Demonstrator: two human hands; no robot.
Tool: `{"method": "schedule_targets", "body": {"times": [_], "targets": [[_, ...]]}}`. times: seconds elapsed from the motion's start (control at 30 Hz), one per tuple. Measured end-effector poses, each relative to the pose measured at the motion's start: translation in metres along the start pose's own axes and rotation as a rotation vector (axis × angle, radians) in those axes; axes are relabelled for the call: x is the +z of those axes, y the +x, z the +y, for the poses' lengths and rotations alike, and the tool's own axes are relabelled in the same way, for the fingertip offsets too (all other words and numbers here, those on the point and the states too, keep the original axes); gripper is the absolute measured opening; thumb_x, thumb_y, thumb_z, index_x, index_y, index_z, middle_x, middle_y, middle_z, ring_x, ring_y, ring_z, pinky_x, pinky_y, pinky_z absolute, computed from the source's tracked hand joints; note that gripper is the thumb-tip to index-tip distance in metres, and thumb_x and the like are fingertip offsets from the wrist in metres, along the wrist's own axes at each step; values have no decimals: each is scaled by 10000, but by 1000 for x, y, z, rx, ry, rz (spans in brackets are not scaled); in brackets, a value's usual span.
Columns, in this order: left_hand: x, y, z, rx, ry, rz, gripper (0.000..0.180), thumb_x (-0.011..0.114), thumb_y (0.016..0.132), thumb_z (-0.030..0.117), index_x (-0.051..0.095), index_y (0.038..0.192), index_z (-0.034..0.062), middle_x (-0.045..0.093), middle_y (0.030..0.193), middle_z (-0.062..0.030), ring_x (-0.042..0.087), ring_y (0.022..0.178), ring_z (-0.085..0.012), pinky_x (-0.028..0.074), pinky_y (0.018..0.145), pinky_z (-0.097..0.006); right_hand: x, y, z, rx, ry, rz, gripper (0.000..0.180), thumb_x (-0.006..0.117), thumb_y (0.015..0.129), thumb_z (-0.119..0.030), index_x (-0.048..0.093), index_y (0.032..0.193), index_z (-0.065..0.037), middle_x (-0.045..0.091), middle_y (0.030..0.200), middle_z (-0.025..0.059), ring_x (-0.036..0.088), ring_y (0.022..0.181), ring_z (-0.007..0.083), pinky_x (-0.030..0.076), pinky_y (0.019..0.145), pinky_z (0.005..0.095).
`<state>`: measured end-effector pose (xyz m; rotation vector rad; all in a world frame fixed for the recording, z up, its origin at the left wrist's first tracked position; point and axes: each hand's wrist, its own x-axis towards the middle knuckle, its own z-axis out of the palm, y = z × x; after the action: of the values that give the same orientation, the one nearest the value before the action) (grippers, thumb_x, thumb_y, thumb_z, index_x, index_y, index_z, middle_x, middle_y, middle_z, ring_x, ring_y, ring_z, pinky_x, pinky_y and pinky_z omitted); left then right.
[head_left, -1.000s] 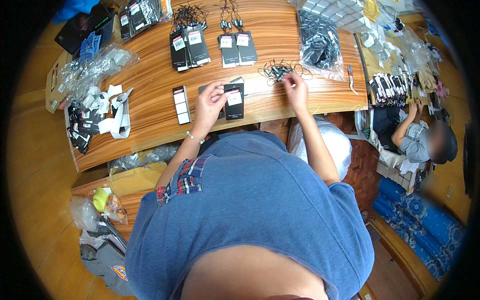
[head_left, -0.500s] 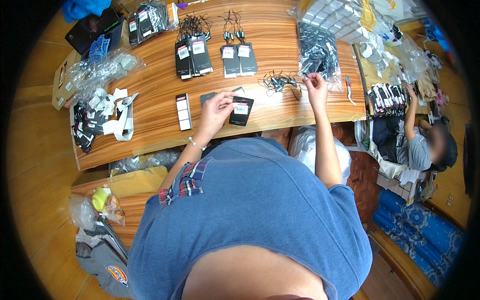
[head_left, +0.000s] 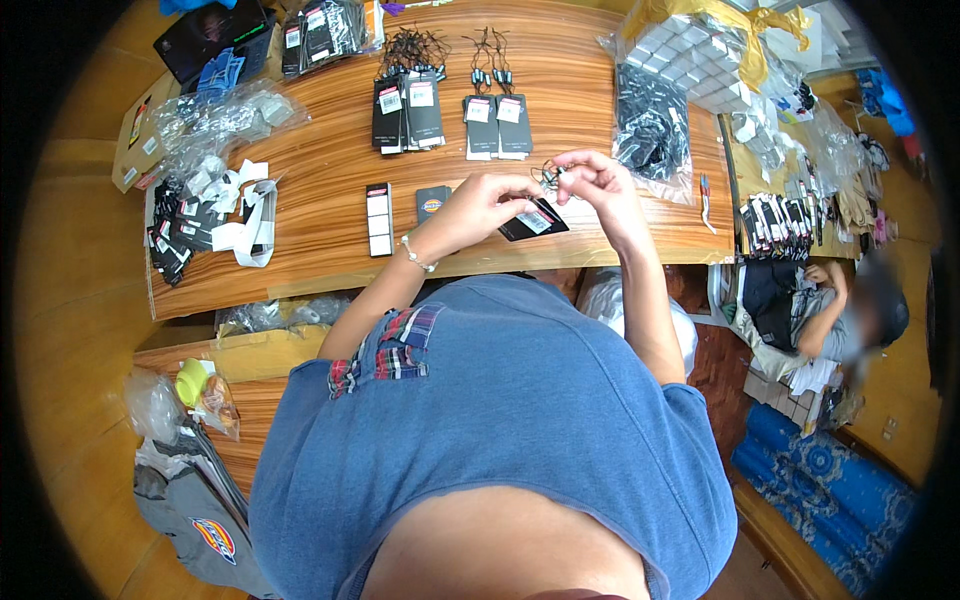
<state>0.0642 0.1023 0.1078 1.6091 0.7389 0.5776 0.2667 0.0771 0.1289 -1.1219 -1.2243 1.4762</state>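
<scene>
My left hand [head_left: 488, 208] is closed on a black hang tag [head_left: 538, 221] with a white sticker, tilted just above the table's near edge. My right hand [head_left: 608, 198] has come close beside it, fingers pinched on a thin black tag string [head_left: 549, 174] near the tag's top. The hands partly hide the other loose strings behind them. Left of my left hand, another dark tag [head_left: 432, 204] lies flat, with a narrow strip of white stickers [head_left: 379, 220] beside it.
Strung tags lie in a left stack [head_left: 408, 110] and a smaller right group [head_left: 497, 125]. A clear bag of black strings [head_left: 652, 130] and a small cutter [head_left: 706, 205] are at right. Backing-paper scraps [head_left: 245, 225] lie left. Another person [head_left: 835, 315] sits at far right.
My right hand has moved left from the string pile to my left hand, carrying a string. The tag in my left hand has shifted right and tilted. The other person's arm has drawn back.
</scene>
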Motion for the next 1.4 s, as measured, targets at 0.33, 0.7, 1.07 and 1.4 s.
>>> {"method": "schedule_targets", "body": {"times": [0.33,0.7,1.07,1.4], "targets": [[-19,-20,-13,-66,-337,68,183,616,821,55,608,982,-32,627,910,-34,575,845,-88,468,785,-237,10,18,7,-60,832,-88,228,569,799,53,553,1023,19,627,945,180,623,896,251,504,858,367],[-36,-36,-20,-52,-353,102,171,591,842,51,585,998,-19,626,936,-47,590,878,-112,475,809,-257,34,44,0,-167,636,177,104,550,879,-107,564,921,-12,604,843,99,578,787,148,479,723,296],[-39,-36,-7,9,-143,629,192,620,803,-16,573,989,-32,615,973,-66,603,874,-109,504,765,-215,72,34,-3,-175,-190,105,112,651,810,-104,640,812,7,559,657,-8,439,565,33,345,508,193],[-33,-35,6,83,-143,667,151,627,800,-13,579,941,-36,622,889,-55,616,805,-102,518,698,-206,88,30,-4,-379,-591,203,85,623,756,-71,633,737,11,533,604,78,491,510,143,385,482,276]]}}
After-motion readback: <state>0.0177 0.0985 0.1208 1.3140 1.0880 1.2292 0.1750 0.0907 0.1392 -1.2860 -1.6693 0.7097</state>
